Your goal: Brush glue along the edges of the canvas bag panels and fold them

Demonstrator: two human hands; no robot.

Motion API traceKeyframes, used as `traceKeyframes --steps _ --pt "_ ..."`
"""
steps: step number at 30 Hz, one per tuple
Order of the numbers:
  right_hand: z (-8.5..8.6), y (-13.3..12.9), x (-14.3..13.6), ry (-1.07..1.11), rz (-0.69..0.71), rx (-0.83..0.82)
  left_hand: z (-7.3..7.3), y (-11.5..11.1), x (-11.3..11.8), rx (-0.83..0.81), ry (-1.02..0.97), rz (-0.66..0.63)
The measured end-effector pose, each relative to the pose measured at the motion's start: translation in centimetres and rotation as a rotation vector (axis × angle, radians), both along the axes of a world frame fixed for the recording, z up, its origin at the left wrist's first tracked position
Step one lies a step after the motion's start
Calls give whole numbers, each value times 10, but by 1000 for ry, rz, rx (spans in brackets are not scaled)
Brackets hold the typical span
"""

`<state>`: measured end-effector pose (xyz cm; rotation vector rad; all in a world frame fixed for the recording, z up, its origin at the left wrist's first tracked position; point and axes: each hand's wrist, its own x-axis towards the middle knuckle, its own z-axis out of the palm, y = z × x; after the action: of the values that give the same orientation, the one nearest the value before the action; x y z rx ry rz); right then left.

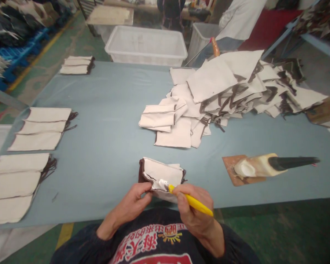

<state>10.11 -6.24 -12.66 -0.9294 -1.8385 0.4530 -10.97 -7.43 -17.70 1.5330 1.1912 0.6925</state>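
Note:
At the table's near edge lies a folded cream fabric piece (163, 169) with dark brown edging. My left hand (136, 203) pinches its lower left edge between thumb and fingers. My right hand (196, 205) grips a brush with a yellow handle (200, 205). The brush's tip is covered in white paste and touches the fabric near its lower edge. To the right, a pale container (253, 167) with a long black tapered part sits on a brown square board (233, 176); white stuff shows at its left end.
A large heap of cream fabric pieces (211, 80) with dark trim covers the table's back right. Several folded stacks line the left side, including a near stack (16, 187). Beyond the table stand a white plastic tub (147, 55) and a person in a pale top (240, 20).

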Motion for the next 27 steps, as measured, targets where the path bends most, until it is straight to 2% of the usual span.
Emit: traceKeyframes --steps 6,12,17,23,27 --pt "7 -8 -7 -20 133 96 6 0 3 112 76 -50" --pt "10 -6 -2 -6 49 77 13 -2 5 208 156 -39" --pt "11 -6 -9 -88 224 211 16 -4 6 190 153 -73" --pt "14 -3 -5 -50 108 174 15 -4 5 273 204 -86" --pt "14 -2 -10 -104 237 223 17 -1 6 253 181 -112"
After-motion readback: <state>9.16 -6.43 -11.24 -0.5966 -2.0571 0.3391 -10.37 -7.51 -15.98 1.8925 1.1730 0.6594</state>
